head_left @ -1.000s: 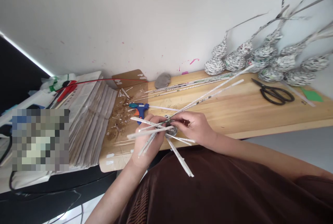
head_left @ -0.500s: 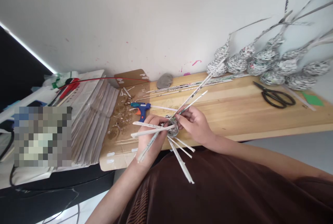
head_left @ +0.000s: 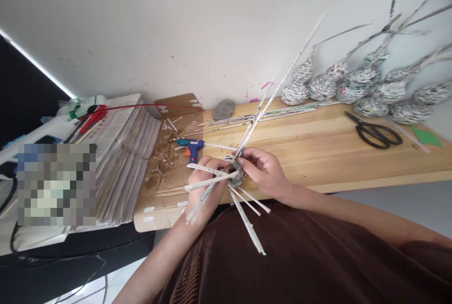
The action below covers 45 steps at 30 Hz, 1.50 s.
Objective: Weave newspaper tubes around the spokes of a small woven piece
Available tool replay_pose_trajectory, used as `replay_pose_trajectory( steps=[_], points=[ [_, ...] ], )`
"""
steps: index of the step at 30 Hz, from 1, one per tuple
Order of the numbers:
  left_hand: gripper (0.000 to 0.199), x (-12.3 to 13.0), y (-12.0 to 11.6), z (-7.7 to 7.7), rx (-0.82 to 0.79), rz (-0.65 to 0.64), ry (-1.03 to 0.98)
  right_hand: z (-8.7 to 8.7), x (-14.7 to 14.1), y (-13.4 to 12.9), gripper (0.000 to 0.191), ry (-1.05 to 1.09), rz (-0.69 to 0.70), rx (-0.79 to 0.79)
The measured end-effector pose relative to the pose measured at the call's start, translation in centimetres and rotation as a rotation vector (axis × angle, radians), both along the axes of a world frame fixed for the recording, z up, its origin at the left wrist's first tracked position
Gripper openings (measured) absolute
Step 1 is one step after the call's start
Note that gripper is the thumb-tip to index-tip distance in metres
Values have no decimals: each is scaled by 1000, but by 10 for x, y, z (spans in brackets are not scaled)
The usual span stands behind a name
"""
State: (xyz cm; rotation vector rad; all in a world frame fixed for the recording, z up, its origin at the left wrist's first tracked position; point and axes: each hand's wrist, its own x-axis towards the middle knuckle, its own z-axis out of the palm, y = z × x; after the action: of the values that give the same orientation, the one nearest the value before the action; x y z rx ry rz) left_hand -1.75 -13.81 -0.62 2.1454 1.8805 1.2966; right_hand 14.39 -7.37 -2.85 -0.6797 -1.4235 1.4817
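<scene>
A small woven paper piece (head_left: 236,175) with several rolled-paper strips sticking out is held over the table's front edge. My left hand (head_left: 209,184) grips its left side, fingers closed, with some strips lying across the hand. My right hand (head_left: 260,167) pinches a paper strip (head_left: 270,101) close to the woven rim, its fingers closed. That long strip points up and right toward the wall. Beside my left hand lies a blue glue gun (head_left: 192,149).
Woven paper gourd shapes (head_left: 358,85) stand at the back right, with black scissors (head_left: 376,132) and green paper (head_left: 425,135) before them. Paper sticks (head_left: 293,111) and a grey lump (head_left: 223,109) lie near the wall. Stacked newspapers (head_left: 122,172) stand left.
The long strips by my right hand have swung to a steeper angle, reaching higher against the wall. My right hand has shifted slightly; both hands keep their hold.
</scene>
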Motion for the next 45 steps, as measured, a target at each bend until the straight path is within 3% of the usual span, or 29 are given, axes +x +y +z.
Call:
replay_pose_trajectory(
  steps=[4,8,10,16,19,27,37,45],
  points=[
    [4,5,-1,6,-18,35,-16,-2,6,0,7,-170,-45,215],
    [6,7,0,8,-20,15,-41,1,11,0,13,-212,-109,453],
    [7,8,1,8,-12,1,-45,0,11,-1,12,-183,-120,407],
    [8,6,5,4,20,-40,-68,-4,5,-1,21,23,13,-89],
    [8,5,5,-1,30,-60,-94,-1,4,0,27,66,27,-188],
    [11,1,0,-8,60,-71,55,-6,2,-1,24,109,-39,-134],
    [12,0,-2,-8,83,-19,105,-8,17,-12,28,-136,2,129],
    [7,6,-3,-2,0,54,63,-17,13,-15,28,-11,17,-42]
  ],
)
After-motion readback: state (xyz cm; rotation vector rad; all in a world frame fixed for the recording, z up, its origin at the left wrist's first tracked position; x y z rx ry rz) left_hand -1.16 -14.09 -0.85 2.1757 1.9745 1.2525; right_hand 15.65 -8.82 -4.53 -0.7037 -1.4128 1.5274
